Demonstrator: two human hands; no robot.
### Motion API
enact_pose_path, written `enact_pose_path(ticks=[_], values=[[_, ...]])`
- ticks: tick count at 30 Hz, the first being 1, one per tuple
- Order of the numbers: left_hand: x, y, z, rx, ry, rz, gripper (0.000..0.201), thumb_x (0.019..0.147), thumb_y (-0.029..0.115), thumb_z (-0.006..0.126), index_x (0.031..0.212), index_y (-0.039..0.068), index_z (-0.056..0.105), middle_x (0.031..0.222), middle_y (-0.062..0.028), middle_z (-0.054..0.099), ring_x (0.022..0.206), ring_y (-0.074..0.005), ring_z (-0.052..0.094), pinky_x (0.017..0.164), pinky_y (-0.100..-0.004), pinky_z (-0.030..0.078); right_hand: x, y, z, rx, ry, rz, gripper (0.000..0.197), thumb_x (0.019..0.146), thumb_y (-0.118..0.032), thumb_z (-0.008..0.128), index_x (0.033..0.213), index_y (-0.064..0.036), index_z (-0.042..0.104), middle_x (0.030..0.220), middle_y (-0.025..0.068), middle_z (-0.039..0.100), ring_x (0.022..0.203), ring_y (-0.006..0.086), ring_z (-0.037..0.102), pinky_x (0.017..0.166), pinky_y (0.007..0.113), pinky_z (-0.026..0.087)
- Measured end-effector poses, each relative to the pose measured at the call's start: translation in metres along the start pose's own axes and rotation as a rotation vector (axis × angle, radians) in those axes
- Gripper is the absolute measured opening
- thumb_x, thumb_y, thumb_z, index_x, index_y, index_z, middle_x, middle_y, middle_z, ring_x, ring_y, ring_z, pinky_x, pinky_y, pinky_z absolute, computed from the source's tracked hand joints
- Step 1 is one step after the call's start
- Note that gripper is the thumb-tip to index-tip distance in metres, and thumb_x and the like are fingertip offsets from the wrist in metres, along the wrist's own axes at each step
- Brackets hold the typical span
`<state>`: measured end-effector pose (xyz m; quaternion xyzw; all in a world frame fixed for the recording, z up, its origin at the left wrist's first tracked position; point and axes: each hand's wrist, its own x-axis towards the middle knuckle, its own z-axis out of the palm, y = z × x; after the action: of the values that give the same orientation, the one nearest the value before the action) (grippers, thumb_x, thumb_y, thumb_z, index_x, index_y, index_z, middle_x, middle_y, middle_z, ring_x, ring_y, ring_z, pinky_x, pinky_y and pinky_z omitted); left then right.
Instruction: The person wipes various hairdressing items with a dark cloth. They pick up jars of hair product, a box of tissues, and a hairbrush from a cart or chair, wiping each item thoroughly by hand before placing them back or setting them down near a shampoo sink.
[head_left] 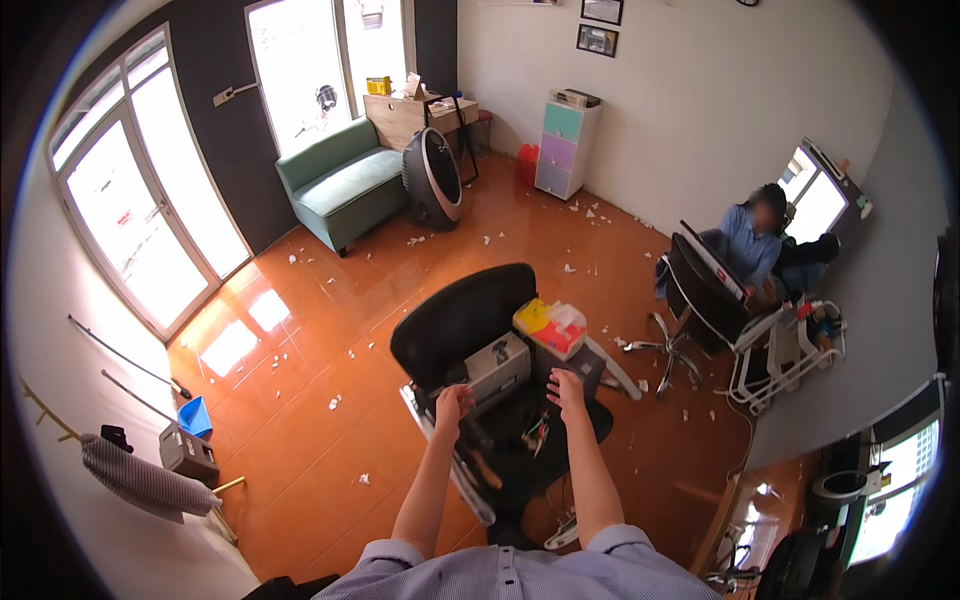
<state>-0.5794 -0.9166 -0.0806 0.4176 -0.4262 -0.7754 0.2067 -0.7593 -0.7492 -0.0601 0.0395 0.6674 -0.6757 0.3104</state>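
Both my hands are held out in front of me over a black salon chair (430, 325). My left hand (455, 405) is near the left end of a grey box (500, 368) on the chair; it holds nothing visible and its fingers are loosely apart. My right hand (567, 391) hovers to the right of that box, fingers apart, with nothing in it. A yellow and red tissue pack (552, 328), white tissue sticking out, rests by the right armrest. Several small colourful items (535, 435) lie on the seat, and a brown-handled tool (485, 470) lies near its left side.
White paper scraps (335, 403) litter the orange tiled floor (330, 450). A green sofa (340, 185), a round black fan (432, 180) and a drawer cabinet (568, 145) stand farther back. At right, a person (750, 240) sits by another black chair (700, 290). A blue dustpan (195, 417) is at left.
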Motion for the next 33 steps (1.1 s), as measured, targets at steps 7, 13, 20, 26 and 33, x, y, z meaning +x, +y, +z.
enact_pose_path(ticks=[7, 13, 20, 26, 33], values=[[0.112, 0.003, 0.107, 0.09, -0.052, -0.096, 0.022, 0.085, 0.025, 0.05, 0.101, 0.01, 0.055, 0.095, -0.0009, 0.061, 0.081, -0.0119, 0.056, 0.062, -0.0251, 0.04, 0.182, 0.005, -0.036, -0.241, 0.33, -0.172, 0.038, 0.077, -0.028, 0.062, 0.106, -0.0058, 0.055, 0.088, 0.0056, 0.058, 0.076, 0.015, 0.057, 0.06, 0.03, 0.047], [0.195, -0.004, 0.177, 0.258, -0.091, -0.14, 0.037, 0.087, 0.029, 0.046, 0.119, 0.011, 0.048, 0.122, -0.0052, 0.048, 0.11, -0.0207, 0.046, 0.087, -0.0368, 0.039, 0.274, 0.029, -0.076, -0.309, 0.433, -0.146, 0.059, 0.069, -0.027, 0.067, 0.117, -0.0015, 0.045, 0.101, 0.0152, 0.056, 0.086, 0.0244, 0.057, 0.065, 0.034, 0.048], [0.249, -0.025, 0.191, 0.34, -0.089, -0.06, 0.05, 0.08, 0.031, 0.054, 0.122, 0.004, 0.046, 0.109, -0.0094, 0.052, 0.093, -0.0209, 0.051, 0.073, -0.0344, 0.042, 0.29, 0.039, -0.067, -0.245, 0.281, -0.056, 0.064, 0.07, -0.028, 0.066, 0.123, -0.0014, 0.04, 0.108, 0.0164, 0.052, 0.091, 0.0247, 0.056, 0.068, 0.037, 0.048], [0.277, -0.048, 0.195, 0.217, 0.138, -0.033, 0.07, 0.077, 0.022, 0.062, 0.132, -0.004, 0.027, 0.12, -0.0184, 0.048, 0.104, -0.0259, 0.051, 0.083, -0.0346, 0.043, 0.276, 0.029, -0.056, -0.372, 0.193, -0.022, 0.047, 0.073, -0.029, 0.063, 0.106, 0.003, 0.058, 0.094, 0.0165, 0.062, 0.088, 0.0231, 0.06, 0.077, 0.032, 0.046], [0.276, -0.051, 0.193, 0.223, 0.089, -0.194, 0.079, 0.077, 0.028, 0.068, 0.135, -0.003, 0.023, 0.122, -0.0189, 0.048, 0.106, -0.0271, 0.052, 0.085, -0.0345, 0.045, 0.243, 0.006, -0.041, -0.634, 0.174, -0.05, 0.046, 0.076, -0.037, 0.06, 0.104, -0.0003, 0.063, 0.097, 0.0154, 0.065, 0.094, 0.023, 0.06, 0.082, 0.032, 0.044]])
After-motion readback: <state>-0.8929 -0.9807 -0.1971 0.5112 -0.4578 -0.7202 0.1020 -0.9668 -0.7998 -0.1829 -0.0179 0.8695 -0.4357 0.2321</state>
